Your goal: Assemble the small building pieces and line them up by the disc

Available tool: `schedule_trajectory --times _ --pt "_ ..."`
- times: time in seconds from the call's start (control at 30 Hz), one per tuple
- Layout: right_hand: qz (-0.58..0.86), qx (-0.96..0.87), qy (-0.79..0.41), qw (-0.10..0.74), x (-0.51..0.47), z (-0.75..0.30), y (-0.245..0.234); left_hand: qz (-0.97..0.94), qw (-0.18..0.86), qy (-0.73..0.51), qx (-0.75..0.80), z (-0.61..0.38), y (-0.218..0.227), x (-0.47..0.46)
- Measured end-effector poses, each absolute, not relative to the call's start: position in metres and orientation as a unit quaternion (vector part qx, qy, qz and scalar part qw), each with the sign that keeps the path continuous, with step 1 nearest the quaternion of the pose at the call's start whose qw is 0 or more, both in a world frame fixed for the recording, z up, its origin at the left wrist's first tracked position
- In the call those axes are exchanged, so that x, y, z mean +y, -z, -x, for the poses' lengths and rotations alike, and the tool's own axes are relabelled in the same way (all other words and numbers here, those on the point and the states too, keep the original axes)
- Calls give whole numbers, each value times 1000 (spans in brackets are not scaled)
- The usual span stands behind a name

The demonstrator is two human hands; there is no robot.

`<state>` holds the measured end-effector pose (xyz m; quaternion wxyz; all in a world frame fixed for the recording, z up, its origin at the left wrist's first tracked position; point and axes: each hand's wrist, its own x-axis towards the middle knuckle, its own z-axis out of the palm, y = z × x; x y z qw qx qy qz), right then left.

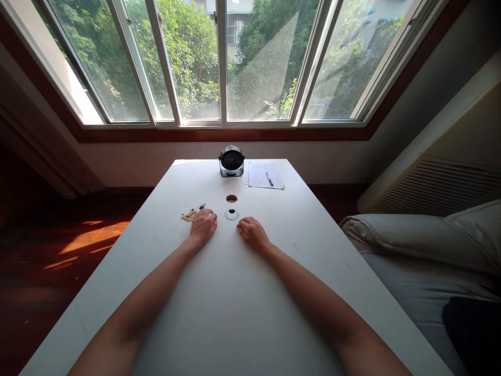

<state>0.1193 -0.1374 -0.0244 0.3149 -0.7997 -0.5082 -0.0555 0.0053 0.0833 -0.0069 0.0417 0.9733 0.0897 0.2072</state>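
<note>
On the white table (230, 308), my left hand (204, 226) rests palm down, fingers a little bent and holding nothing that I can see. Just beyond it lie several small flat pale-yellow pieces with dark bits (190, 214); the hand partly hides them, and I cannot make out whether it touches them. My right hand (253, 233) lies loosely on the tabletop too, its fingers slightly curled and no object visible in them. Between and beyond the hands sits a round grommet cover (231, 214) with a dark opening, close to a round cable hole (231, 199).
A black round device on a stand (231, 159), perhaps a small fan, stands at the table's far end. Beside it are printed paper sheets (260, 175) with a pen (269, 179) on top. A grey sofa (415, 240) flanks the right side; a window lies ahead.
</note>
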Motion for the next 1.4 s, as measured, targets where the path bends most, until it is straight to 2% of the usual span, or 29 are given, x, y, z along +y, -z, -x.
schedule_trajectory --times 0.23,0.5,0.67,1.13,1.3,1.4 --pt "806 -507 48 302 -133 -119 24 -961 66 -198 183 11 1 97" --pt "810 -503 59 296 -133 -120 26 -976 116 -170 66 16 1 46" --pt "814 -486 69 311 -128 -136 33 -978 124 -158 63 19 5 39" --pt "880 -335 33 335 -13 -310 9 -980 166 -110 13 11 12 47" --pt "860 -292 -33 417 25 -361 13 -979 176 -100 18 8 14 51" --pt "853 -278 -48 439 43 -383 18 -979 177 -96 25 7 13 50"
